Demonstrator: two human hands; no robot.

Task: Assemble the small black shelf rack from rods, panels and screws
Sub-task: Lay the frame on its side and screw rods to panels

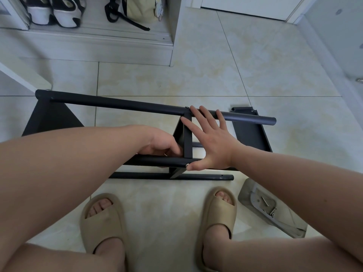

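The partly built black rack lies on its side on the floor tiles. Its far rod (pixel 121 104) runs from left to right, with a near rod (pixel 157 161) and a lowest rod (pixel 149 176) below it. A middle panel (pixel 186 140) stands on edge between the rods. My right hand (pixel 210 138) is spread flat, fingertips on the far rod, thumb beside a silver screw (pixel 187 165) on the near rod. My left hand (pixel 163 143) curls its fingers at the panel's left face, just above the near rod; what it holds is hidden. A loose black panel (pixel 250 130) lies at right.
A clear plastic bag (pixel 269 207) with screws and a small metal key lies on the floor at lower right. My feet in beige slippers (pixel 102 218) stand just in front of the rack. A cabinet with shoes (pixel 55 12) and a bag (pixel 137 8) is behind.
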